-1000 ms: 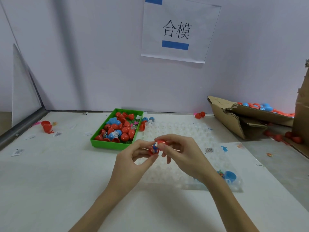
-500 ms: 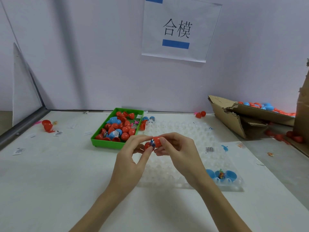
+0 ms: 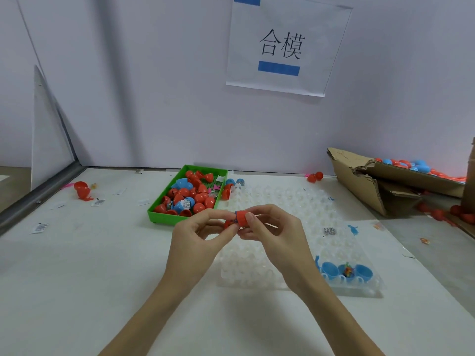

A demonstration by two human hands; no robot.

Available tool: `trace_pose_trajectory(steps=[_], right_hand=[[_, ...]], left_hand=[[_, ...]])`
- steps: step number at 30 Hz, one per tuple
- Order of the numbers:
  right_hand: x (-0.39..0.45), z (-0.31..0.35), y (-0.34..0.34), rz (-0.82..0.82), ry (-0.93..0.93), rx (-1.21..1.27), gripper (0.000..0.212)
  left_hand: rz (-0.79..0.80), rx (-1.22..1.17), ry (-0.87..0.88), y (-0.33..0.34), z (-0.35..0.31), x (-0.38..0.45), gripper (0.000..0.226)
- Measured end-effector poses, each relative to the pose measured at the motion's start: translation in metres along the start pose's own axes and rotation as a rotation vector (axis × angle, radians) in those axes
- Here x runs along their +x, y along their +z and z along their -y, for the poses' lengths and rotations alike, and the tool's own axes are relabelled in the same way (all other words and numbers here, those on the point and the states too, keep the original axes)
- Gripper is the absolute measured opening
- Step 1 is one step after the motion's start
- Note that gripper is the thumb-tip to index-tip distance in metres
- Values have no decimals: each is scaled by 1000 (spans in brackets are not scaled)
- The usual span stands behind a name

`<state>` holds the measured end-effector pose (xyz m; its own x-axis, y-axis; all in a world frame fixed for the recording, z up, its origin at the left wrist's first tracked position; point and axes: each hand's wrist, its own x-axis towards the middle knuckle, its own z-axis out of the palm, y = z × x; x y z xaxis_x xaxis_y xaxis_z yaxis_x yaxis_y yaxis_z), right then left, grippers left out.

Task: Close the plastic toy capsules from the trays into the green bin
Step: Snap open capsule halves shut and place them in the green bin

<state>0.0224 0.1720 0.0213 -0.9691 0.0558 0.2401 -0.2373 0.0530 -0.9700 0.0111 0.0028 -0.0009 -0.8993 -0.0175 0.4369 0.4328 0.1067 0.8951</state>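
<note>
Head view shows both hands raised a little higher over the clear tray (image 3: 295,201) than a second ago, when they worked lower and nearer the body; the red cap now sits turned toward the right, and the two halves look closer to mating. That suggests the capsule (image 3: 237,219) is at the point of being pressed closed, though I cannot tell whether it has snapped home, since fingers hide the seam and a bit of blue shows between the red parts. The left hand (image 3: 198,235) pinches the capsule's left half between thumb and curled forefinger, its other fingers folded under. The right hand (image 3: 272,233) pinches the red cap from the right with thumb below and forefinger tip on top, its remaining fingers loosely curled. Both forearms reach in from the bottom edge and converge in a V above the table (image 3: 77,278). The capsule is held in the air, above the tray's near-left part and just in front of the green bin (image 3: 167,219), which already holds many red and blue pieces. Three blue halves (image 3: 344,271) wait in the tray's near-right corner, one with a small toy inside, so more capsules remain. Once this one is closed, a short reach forward and left should drop it in the bin.
</note>
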Motion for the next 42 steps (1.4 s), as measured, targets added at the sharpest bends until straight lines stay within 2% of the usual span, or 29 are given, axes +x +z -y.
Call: trace_pose_trajectory(steps=[4, 6, 12, 17, 22, 26, 29, 32, 37, 39, 42], right_hand=[[-1, 0, 1, -33, -14, 61, 13], [-1, 1, 0, -14, -23, 71, 14], [-3, 5, 3, 38, -89, 94, 12], [-3, 6, 4, 59, -117, 107, 13], [-1, 4, 3, 59, -174, 35, 13], [0, 1, 3, 35, -213, -76, 14], [0, 0, 2, 1, -204, -72, 14], [-1, 0, 2, 27, -197, -42, 14], [-3, -3, 9, 45, -189, -72, 13], [-3, -3, 9, 17, -186, -59, 13], [-2, -1, 5, 0, -192, 2, 12]], left_hand=[[30, 123, 225, 0, -5, -1, 25], [28, 164, 283, 1, -6, -2, 22], [-7, -29, 138, 1, -7, -1, 18], [-69, -164, 40, -1, -11, 0, 38], [-46, -73, 82, 0, -11, -1, 18], [-42, 95, 194, -1, -11, -2, 15], [-37, 133, 241, 2, -12, -5, 20], [-64, 63, 154, 3, -10, -5, 25], [-110, -258, -97, -2, -12, -2, 29], [-60, -220, -83, -3, -13, -1, 20], [26, -256, -54, -3, -18, -2, 26]])
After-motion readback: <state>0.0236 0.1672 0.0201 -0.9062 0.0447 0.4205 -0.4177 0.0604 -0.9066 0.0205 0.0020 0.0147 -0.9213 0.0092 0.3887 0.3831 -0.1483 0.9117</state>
